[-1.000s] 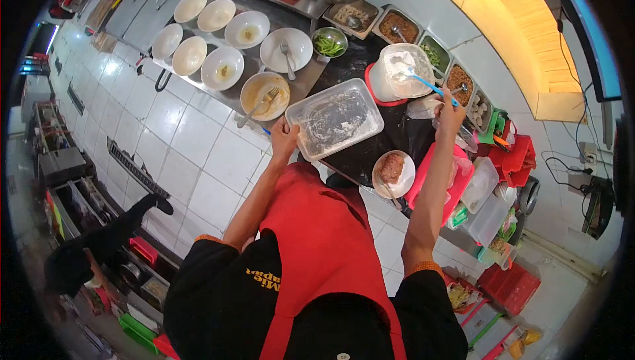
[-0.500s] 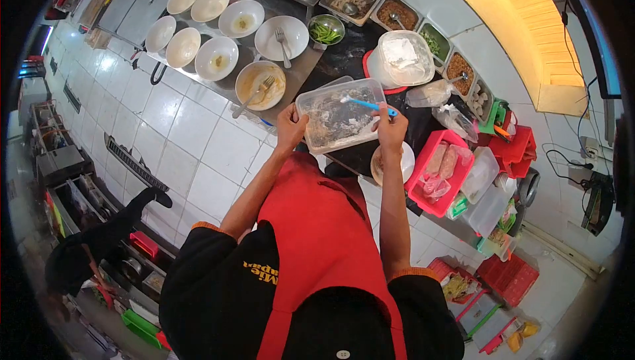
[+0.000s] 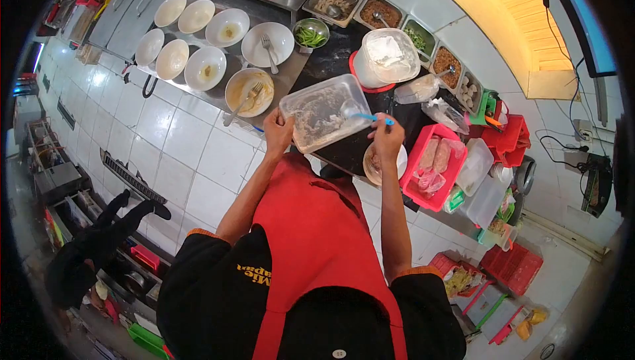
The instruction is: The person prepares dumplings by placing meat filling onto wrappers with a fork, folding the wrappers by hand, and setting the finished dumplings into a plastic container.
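Head: blue-handled spoon [image 3: 368, 117] (shirt [image 3: 215, 287]: "Mie").

Your left forearm [image 3: 248, 196] slanted forward and inward, its left hand [image 3: 278, 132] curled in a grip. Your right forearm [image 3: 395, 224] reached almost straight ahead, the right hand [image 3: 387, 137] pinching with bent fingers, apart from the left and roughly level with it.

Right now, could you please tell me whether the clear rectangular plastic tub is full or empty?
Nearly empty: the clear rectangular plastic tub holds only a thin, patchy layer of whitish powder, its bottom showing through in places.
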`<action>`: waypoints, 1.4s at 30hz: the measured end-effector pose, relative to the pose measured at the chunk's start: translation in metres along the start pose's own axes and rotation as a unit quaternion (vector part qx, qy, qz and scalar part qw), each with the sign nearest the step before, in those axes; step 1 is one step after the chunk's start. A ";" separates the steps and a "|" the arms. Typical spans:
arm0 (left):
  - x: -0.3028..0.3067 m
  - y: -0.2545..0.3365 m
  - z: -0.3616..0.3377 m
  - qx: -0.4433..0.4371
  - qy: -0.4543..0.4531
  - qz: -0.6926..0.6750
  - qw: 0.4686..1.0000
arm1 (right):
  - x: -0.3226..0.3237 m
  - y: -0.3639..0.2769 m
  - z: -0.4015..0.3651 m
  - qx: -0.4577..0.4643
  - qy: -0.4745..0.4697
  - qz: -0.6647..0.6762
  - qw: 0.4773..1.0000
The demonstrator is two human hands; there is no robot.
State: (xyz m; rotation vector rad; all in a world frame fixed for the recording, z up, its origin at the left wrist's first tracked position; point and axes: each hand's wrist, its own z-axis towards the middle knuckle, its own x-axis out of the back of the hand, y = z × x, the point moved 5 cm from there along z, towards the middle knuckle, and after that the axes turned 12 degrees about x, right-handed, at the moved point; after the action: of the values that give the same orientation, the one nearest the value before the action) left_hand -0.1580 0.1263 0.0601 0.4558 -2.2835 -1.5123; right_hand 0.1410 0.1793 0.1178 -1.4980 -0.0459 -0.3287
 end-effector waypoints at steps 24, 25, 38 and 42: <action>0.005 -0.080 -0.001 0.089 -0.044 0.000 0.995 | 0.024 -0.043 0.072 -0.012 0.151 0.166 0.974; 0.007 -0.075 -0.003 0.086 -0.051 0.005 0.995 | 0.022 -0.042 0.071 -0.016 0.137 0.170 0.976; -0.131 0.337 -0.134 -0.631 -0.448 -0.023 0.633 | -0.111 -0.006 -0.086 0.179 -0.341 -0.094 0.918; -0.168 0.363 -0.276 -0.569 -0.557 0.324 0.511 | -0.162 -0.042 -0.101 0.222 -0.371 -0.285 0.856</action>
State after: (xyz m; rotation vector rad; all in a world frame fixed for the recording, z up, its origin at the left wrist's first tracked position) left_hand 0.0952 0.1159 0.4749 -1.9407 -0.8768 -2.5561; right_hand -0.0411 0.1088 0.1132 -1.0389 -1.1310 -0.1704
